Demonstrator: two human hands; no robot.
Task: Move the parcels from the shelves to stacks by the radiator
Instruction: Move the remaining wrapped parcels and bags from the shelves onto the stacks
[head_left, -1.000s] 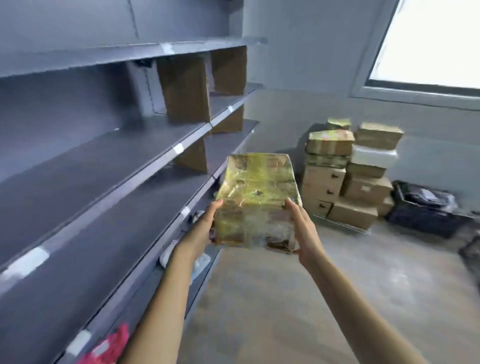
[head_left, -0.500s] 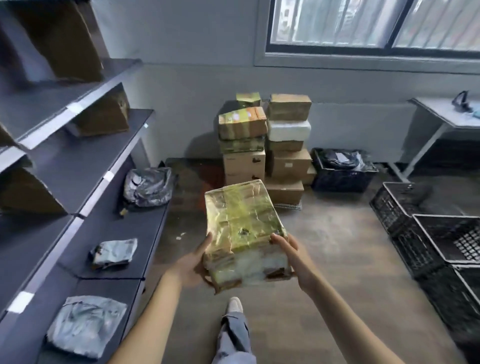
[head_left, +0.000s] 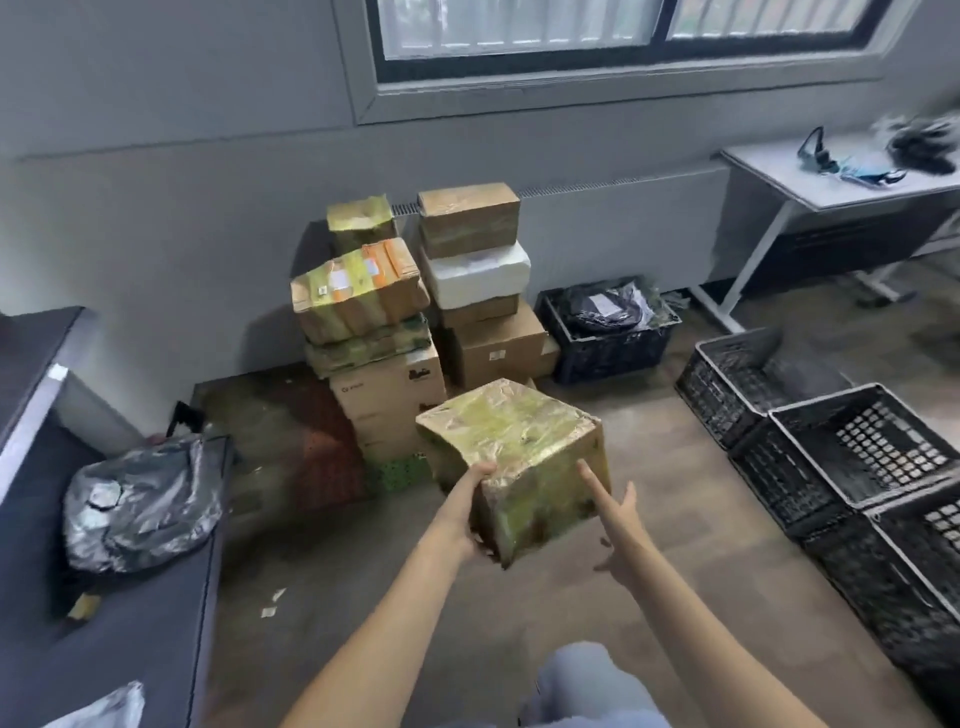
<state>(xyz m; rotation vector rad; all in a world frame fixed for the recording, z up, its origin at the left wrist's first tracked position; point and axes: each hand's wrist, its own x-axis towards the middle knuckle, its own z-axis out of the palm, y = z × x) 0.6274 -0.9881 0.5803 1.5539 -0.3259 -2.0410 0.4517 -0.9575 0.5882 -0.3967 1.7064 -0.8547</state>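
A taped, yellowish parcel (head_left: 514, 457) is held in front of the stacks (head_left: 415, 312) of boxes that stand against the radiator (head_left: 623, 228). The left hand (head_left: 462, 512) grips its near left corner; the right hand (head_left: 621, 525) is open just beside its right face, fingers (head_left: 592, 478) spread. Right of the stacks sits a dark crate (head_left: 613, 338); left of them, a shelf (head_left: 130, 623) carries a silver bag (head_left: 140, 504).

I can't read a single word from here. The orange-banded parcel (head_left: 358, 291) in the stacks carries a white shipping label, too blurred to read. The plain carton (head_left: 387, 389) below it has a small grey logo and black handling marks, all illegible. The brown carton (head_left: 501, 348) beside it shows a small white sticker, also unreadable.
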